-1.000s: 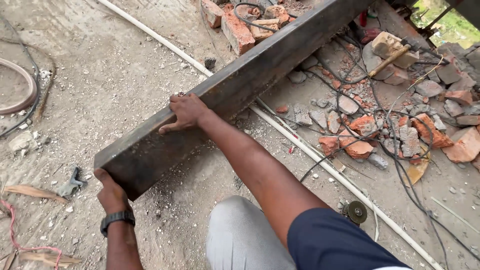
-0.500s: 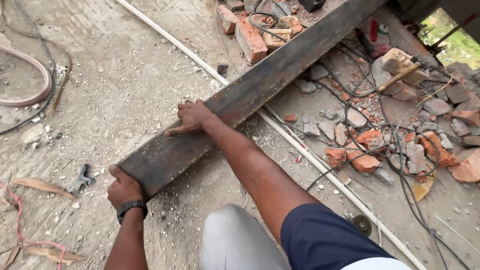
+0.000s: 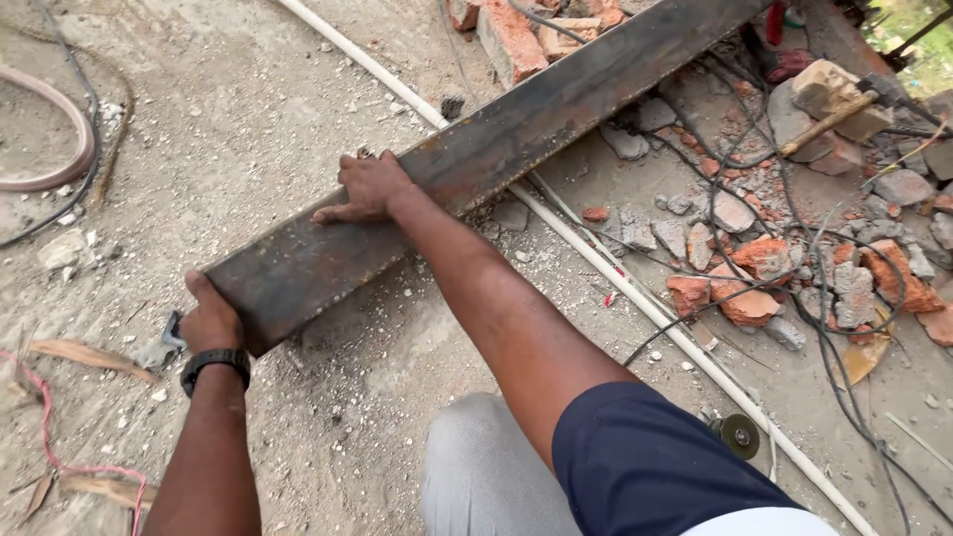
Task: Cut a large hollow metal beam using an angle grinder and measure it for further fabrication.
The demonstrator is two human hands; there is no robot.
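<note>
A long, dark, rusty steel beam point(image 3: 516, 129) lies diagonally over the dusty ground, from the near left up to the far right. My left hand point(image 3: 210, 320), with a black watch on the wrist, grips the beam's near end from below. My right hand point(image 3: 365, 187) lies further along the beam, fingers curled over its far top edge. My right arm in a dark blue sleeve reaches across the middle of the view, above my grey-trousered knee point(image 3: 486, 467).
A white pipe point(image 3: 635, 298) runs diagonally under the beam. Broken bricks and rubble point(image 3: 784, 248) with black cables and a hammer point(image 3: 829, 121) lie at the right. A small grinding disc point(image 3: 739, 435) rests near my knee. A hose point(image 3: 69, 129) curves at the left, a metal piece point(image 3: 161, 349) by my left hand.
The beam's near end and both hands have shifted to the right and a little away from me across the frames. My grip on the beam stays the same.
</note>
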